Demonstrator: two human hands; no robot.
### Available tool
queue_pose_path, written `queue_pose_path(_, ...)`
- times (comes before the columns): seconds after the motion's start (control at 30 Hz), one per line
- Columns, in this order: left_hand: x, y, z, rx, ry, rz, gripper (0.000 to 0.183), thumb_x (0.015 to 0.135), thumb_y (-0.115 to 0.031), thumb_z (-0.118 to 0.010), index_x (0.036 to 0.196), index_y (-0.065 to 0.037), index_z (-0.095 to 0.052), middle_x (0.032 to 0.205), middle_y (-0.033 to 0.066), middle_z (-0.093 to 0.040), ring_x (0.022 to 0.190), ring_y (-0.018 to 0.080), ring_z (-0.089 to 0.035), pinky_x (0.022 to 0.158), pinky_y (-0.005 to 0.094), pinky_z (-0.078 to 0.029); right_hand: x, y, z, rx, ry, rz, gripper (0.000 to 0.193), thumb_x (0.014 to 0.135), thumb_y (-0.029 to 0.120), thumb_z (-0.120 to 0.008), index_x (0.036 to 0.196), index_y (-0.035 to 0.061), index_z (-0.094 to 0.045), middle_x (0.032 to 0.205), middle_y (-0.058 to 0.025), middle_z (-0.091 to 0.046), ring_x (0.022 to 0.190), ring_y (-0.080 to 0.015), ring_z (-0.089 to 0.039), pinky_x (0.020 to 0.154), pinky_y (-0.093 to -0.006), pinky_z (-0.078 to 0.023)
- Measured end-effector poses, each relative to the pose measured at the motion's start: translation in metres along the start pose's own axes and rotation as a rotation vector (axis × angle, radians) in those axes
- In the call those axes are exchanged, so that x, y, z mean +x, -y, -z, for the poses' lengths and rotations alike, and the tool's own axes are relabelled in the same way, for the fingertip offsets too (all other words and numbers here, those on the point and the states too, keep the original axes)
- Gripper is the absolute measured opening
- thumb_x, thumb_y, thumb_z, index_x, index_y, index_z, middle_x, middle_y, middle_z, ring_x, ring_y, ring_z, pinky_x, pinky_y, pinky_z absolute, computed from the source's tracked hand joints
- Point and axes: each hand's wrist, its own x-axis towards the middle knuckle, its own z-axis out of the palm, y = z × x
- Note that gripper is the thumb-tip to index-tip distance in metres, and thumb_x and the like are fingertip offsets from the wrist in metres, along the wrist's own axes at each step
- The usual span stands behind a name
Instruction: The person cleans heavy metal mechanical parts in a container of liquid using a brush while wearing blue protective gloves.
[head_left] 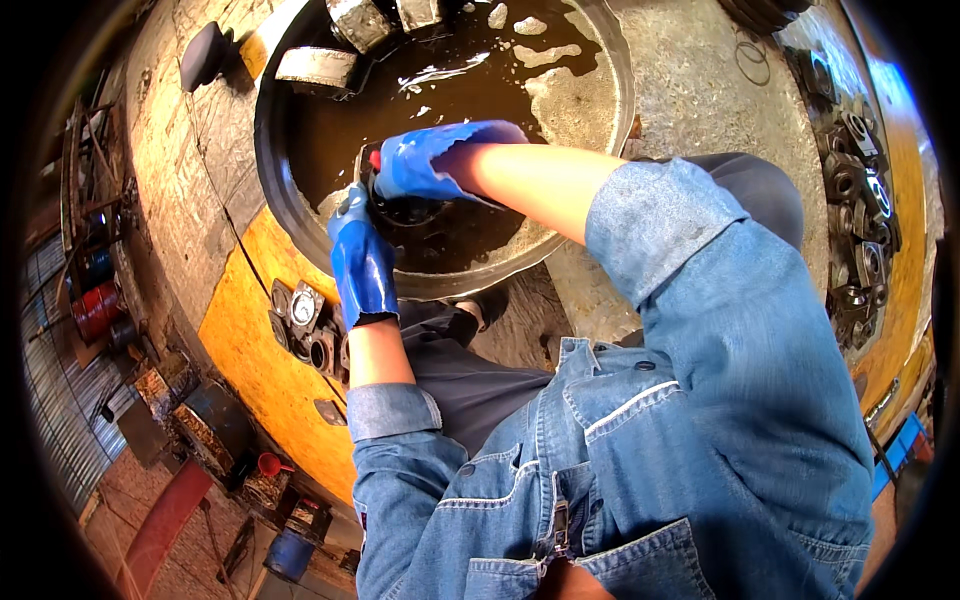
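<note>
A wide round tub of murky brown liquid with foam patches stands in front of me. Both my hands wear blue rubber gloves and meet over its near left side. My left hand is closed on the edge of a dark metal part, mostly hidden by the gloves. Closed fingers of my right hand press close beside it, around something with a small red end; its kind is hidden. Under the gloves, a dark rounded shape shows at the liquid; I cannot tell what it is.
Metal blocks sit in the tub's far left part. Several small metal parts lie on a yellow board at left. More metal parts line the right side. A dark rounded object lies beyond the tub at left.
</note>
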Motion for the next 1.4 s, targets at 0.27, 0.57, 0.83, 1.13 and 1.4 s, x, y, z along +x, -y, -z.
queue_pose_path(0.27,0.001,0.001,0.005,0.001,-0.008,-0.080,0.039,0.101,-0.034,-0.072,0.115,0.003,-0.074,0.099,0.0105,-0.075,0.079,0.0223,-0.069,0.072,0.0375,-0.058,0.061,-0.048,-0.049,-0.943,0.106,0.826,0.022,0.090,0.024,-0.067,0.096,0.0050,-0.076,0.086,-0.0148,-0.075,0.077,-0.0339,-0.073,0.071,-0.0456,-0.058)
queue_pose_path(0.57,0.017,0.015,0.009,0.049,0.049,-0.124,0.041,0.106,-0.032,-0.065,0.127,0.004,-0.070,0.115,0.0132,-0.075,0.093,0.0239,-0.072,0.083,0.0363,-0.059,0.069,-0.057,-0.047,-0.818,-0.088,0.777,0.023,0.095,0.025,-0.063,0.100,0.0065,-0.075,0.088,-0.0147,-0.075,0.083,-0.0340,-0.074,0.074,-0.0440,-0.059)
queue_pose_path(0.83,0.002,0.005,0.000,-0.017,0.025,-0.048,0.043,0.106,-0.032,-0.066,0.130,0.003,-0.068,0.115,0.0138,-0.075,0.097,0.0247,-0.073,0.084,0.0375,-0.059,0.047,-0.035,-0.041,-0.234,-0.091,0.208,0.032,0.096,0.035,-0.064,0.112,0.0118,-0.080,0.111,-0.0123,-0.078,0.102,-0.0344,-0.075,0.091,-0.0427,-0.058)
queue_pose_path(1.13,-0.047,-0.037,-0.018,0.030,0.148,-0.009,0.053,0.105,-0.036,-0.067,0.140,0.004,-0.062,0.125,0.0155,-0.073,0.104,0.0241,-0.071,0.089,0.0345,-0.058,0.006,-0.063,-0.027,0.709,-0.061,0.138,0.031,0.105,0.029,-0.062,0.124,0.0084,-0.073,0.104,-0.0068,-0.076,0.087,-0.0185,-0.069,0.081,-0.0346,-0.055)
queue_pose_path(1.4,-0.015,-0.003,-0.006,0.031,0.162,-0.152,0.057,0.097,-0.039,-0.077,0.126,0.009,-0.070,0.113,0.0160,-0.076,0.098,0.0212,-0.070,0.087,0.0344,-0.055,0.018,-0.023,-0.023,-0.751,-0.240,0.428,0.034,0.105,0.034,-0.047,0.119,0.0157,-0.071,0.103,-0.0132,-0.076,0.098,-0.0331,-0.074,0.084,-0.0469,-0.058)
